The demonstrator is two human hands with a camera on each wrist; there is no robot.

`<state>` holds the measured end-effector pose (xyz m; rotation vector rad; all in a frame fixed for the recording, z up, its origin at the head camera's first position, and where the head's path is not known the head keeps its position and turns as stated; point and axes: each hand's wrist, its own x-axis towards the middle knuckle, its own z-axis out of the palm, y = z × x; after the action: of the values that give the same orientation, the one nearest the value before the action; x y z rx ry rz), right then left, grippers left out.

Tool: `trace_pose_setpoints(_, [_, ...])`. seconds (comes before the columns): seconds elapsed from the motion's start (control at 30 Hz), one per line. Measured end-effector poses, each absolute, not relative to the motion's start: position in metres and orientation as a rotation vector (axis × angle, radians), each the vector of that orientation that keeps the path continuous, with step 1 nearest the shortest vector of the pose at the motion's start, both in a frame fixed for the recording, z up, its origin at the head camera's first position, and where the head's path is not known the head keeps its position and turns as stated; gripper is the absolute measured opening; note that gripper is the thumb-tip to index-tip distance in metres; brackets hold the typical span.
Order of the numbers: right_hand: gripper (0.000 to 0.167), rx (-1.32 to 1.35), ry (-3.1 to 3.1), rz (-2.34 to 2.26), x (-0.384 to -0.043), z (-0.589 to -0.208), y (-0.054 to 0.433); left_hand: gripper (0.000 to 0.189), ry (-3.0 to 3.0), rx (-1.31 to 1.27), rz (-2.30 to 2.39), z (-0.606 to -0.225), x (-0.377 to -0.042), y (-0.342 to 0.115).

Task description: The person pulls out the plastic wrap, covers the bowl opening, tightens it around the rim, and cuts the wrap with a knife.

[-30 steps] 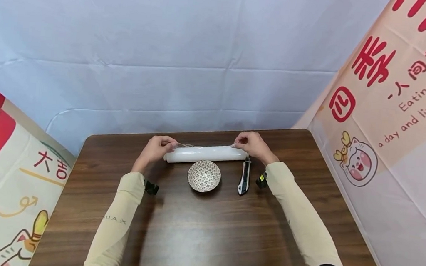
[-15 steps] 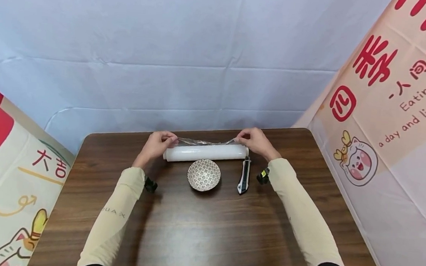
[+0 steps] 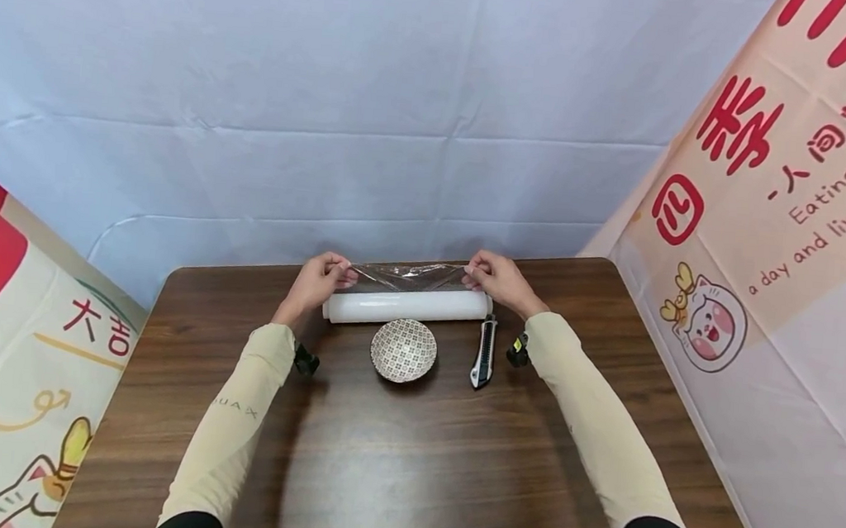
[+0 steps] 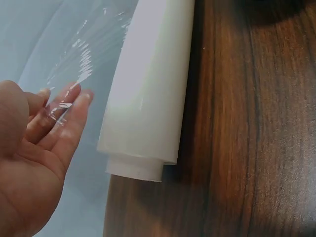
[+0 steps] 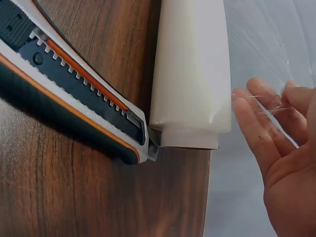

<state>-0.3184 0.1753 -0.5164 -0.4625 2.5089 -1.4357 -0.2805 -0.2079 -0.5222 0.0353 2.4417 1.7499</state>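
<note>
A white roll of plastic wrap (image 3: 410,306) lies across the back of the table. From its far side a clear sheet of film (image 3: 410,276) stretches up between both hands. My left hand (image 3: 320,281) pinches the sheet's left corner between thumb and fingers, beyond the roll's left end. At the other corner my right hand (image 3: 500,280) pinches the film in the same way. In the right wrist view, the thumb and fingertips (image 5: 291,94) meet on the thin film. The left wrist view shows the film (image 4: 84,54) fanning from the roll to the fingers.
A small patterned bowl (image 3: 404,350) stands just in front of the roll. To its right lies a utility knife (image 3: 484,352), its tip close to the roll's right end. The wooden table (image 3: 392,460) ends at a pale cloth wall (image 3: 404,130) behind.
Both hands have moved away from me, past the roll, drawing out a wider sheet of film. Roll, bowl and knife stay where they were.
</note>
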Motion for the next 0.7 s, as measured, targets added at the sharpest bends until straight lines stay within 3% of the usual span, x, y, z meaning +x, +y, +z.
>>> trace_pose_setpoints(0.2, [0.032,-0.358,2.428,-1.572,-0.319,-0.515,0.175,0.039,2.447,0.013,1.721,-0.518,-0.284,-0.212])
trace_pose_setpoints(0.47, [0.028,-0.329,2.454,-1.583,-0.324,-0.512,0.169,0.032,2.484,-0.022,1.743,-0.516,-0.286,-0.213])
trace_pose_setpoints(0.7, [0.027,-0.35,2.546,-1.518,-0.328,-0.505,0.166,0.037,2.516,-0.018,1.786,-0.51,-0.286,-0.211])
